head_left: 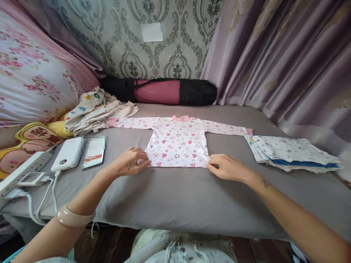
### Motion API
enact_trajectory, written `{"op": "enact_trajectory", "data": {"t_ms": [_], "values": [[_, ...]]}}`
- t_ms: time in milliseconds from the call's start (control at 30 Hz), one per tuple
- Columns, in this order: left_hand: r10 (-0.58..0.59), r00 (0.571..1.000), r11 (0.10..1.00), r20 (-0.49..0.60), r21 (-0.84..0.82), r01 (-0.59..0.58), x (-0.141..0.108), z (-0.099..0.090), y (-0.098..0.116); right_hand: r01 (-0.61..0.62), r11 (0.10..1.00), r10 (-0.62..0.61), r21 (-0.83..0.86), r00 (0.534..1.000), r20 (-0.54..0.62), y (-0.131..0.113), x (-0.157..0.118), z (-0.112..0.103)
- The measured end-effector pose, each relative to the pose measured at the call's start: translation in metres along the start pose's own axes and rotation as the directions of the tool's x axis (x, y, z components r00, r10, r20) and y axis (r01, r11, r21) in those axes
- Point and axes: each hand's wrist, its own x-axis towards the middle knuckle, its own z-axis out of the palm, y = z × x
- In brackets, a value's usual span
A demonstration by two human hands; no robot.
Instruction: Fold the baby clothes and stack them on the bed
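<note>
My forearms reach forward over the grey sheet (175, 201) and angle inward, a pale bangle (75, 216) circling the left one and a small dark marking on my right wrist. My left hand (135, 160), back upward, has its thumb and fingers pinched on the hem's left corner; my right hand (227, 167), knuckles up, nips the right corner. Between and beyond them the pink-and-white printed shirt (178, 144) lies flat in front of me, sleeves spread, collar away. Off to the left, the phone (94, 155) has a partly pixelated screen I can't read. Just past it, the yellow cushion (38, 137) bears dark Chinese-style characters, too skewed to read surely. Against the far wall lies a black-and-red roll (157, 91), below a pale paper (151, 32).
</note>
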Motion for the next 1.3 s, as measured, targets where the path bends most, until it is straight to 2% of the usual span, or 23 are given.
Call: {"op": "enact_trajectory", "data": {"t_ms": [100,167,200,267,333,433,700,833,967,1033,1067,1133,1200,1300], "values": [[-0.078,0.996,0.995,-0.032,0.067,0.080,0.031,0.008,0.007,-0.093,0.994,0.098,0.062,0.991,-0.089,-0.010,0.028,0.003],[-0.071,0.995,0.995,-0.076,0.061,0.076,0.060,0.022,0.015,-0.058,0.992,0.074,0.108,0.986,-0.148,-0.019,0.052,0.014],[-0.040,0.996,0.998,-0.077,0.045,0.044,0.075,0.030,0.018,-0.046,0.993,0.062,0.110,0.987,-0.149,-0.024,0.063,0.021],[-0.030,0.997,0.999,-0.071,0.028,0.032,0.103,0.048,0.022,-0.105,0.989,0.113,0.106,0.991,-0.069,-0.030,0.084,0.035],[-0.136,0.990,0.990,-0.037,0.042,0.138,0.126,0.062,0.020,-0.185,0.977,0.186,0.105,0.983,-0.004,-0.030,0.100,0.046],[-0.291,0.957,0.955,0.010,0.059,0.290,0.150,0.074,0.006,-0.259,0.962,0.261,0.080,0.965,-0.012,-0.020,0.119,0.053],[-0.511,0.859,0.856,-0.031,0.077,0.511,0.182,0.073,-0.049,-0.450,0.893,0.450,0.029,0.886,-0.115,0.018,0.164,0.049],[-0.510,0.860,0.855,-0.026,0.093,0.510,0.182,0.066,-0.063,-0.583,0.812,0.573,-0.003,0.799,-0.184,0.032,0.170,0.047],[-0.467,0.876,0.883,0.123,0.123,0.453,0.184,0.048,-0.075,-0.668,0.741,0.648,-0.059,0.736,-0.195,0.041,0.168,0.043],[-0.429,0.882,0.902,0.197,0.147,0.406,0.189,0.041,-0.078,-0.654,0.751,0.630,-0.089,0.750,-0.203,0.040,0.170,0.041],[-0.409,0.891,0.910,0.197,0.158,0.383,0.192,0.039,-0.078,-0.613,0.784,0.584,-0.098,0.782,-0.217,0.038,0.173,0.040],[-0.361,0.923,0.926,0.133,0.167,0.338,0.202,0.043,-0.074,-0.470,0.878,0.444,-0.086,0.869,-0.218,0.032,0.182,0.041],[-0.302,0.952,0.945,0.046,0.143,0.293,0.212,0.054,-0.066,-0.342,0.939,0.332,-0.032,0.928,-0.170,0.025,0.195,0.043],[-0.298,0.954,0.953,0.016,0.071,0.296,0.226,0.071,-0.060,-0.328,0.944,0.330,0.037,0.938,-0.101,0.024,0.216,0.046]]}}
